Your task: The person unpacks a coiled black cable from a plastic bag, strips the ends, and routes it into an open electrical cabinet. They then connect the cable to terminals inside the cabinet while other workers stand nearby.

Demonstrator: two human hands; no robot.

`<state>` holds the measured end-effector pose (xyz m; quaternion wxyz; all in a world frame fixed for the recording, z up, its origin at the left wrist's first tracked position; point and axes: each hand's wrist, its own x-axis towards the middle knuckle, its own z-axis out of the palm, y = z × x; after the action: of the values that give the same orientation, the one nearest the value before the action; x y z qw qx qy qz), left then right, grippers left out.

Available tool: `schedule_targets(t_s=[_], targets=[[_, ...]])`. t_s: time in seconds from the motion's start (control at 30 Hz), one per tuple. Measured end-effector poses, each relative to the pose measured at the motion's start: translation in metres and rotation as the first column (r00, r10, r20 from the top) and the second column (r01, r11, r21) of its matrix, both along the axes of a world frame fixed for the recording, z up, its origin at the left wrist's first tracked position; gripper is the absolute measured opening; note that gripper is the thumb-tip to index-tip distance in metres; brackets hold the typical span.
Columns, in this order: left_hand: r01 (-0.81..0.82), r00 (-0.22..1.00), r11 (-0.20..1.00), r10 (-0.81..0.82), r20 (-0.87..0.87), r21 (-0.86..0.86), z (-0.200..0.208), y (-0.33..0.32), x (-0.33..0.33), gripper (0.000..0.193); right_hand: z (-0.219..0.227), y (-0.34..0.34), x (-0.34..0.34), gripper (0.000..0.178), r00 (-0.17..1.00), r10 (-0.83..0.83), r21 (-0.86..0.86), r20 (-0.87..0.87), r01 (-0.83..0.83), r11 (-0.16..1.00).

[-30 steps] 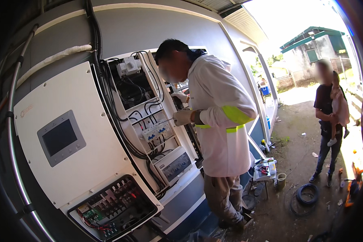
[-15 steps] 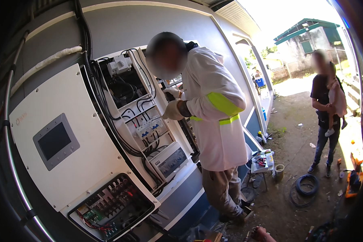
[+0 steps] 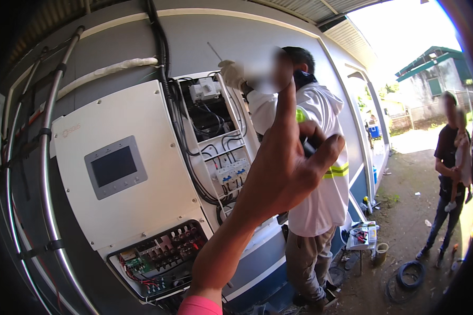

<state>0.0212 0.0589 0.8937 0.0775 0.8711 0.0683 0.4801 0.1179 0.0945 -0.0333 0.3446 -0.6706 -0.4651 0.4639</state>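
Note:
My left hand (image 3: 291, 157) is raised in the middle of the view, its forearm coming up from the lower edge out of a pink sleeve (image 3: 199, 305). The index finger points straight up, while the other fingers curl in around a small dark object that I cannot make out. Behind it stands a co-worker in a white hooded top (image 3: 320, 194) with yellow-green bands, partly covered by my hand. The co-worker's gloved hand (image 3: 232, 73) is lifted near the open electrical box (image 3: 215, 134), with a thin rod (image 3: 214, 52) sticking up from it. My right hand is out of view.
A white inverter cabinet (image 3: 142, 205) with a dark screen (image 3: 113, 164) hangs on the left, its lower wiring bay (image 3: 160, 257) uncovered. Metal pipes (image 3: 47, 173) run beside it. To the right are a tool stand (image 3: 360, 239), a cable coil (image 3: 411, 274) and a person holding a child (image 3: 449, 163).
My left hand has come up into the middle, pointing. A hand at the lower edge has gone. The co-worker's gloved hand has risen from the breakers, and the view has shifted left.

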Motion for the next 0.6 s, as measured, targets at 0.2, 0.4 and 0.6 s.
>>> schedule_targets(t_s=[0.2,0.4,0.6], targets=[[-0.176,0.942,0.95,0.088,0.324,0.256,0.07,-0.019,-0.039,0.115,-0.063,0.009,0.01,0.024,0.854,0.127,0.188,0.505,-0.252,0.949],[-0.534,0.753,0.783,0.27,0.6,0.318,0.141,-0.074,-0.152,0.107,-0.057,0.036,0.015,0.025,0.77,0.203,0.155,0.606,-0.364,0.918],[-0.767,0.566,0.596,0.453,0.689,0.238,0.167,-0.133,-0.246,0.108,-0.026,0.077,0.014,0.023,0.735,0.307,0.11,0.605,-0.458,0.882]])
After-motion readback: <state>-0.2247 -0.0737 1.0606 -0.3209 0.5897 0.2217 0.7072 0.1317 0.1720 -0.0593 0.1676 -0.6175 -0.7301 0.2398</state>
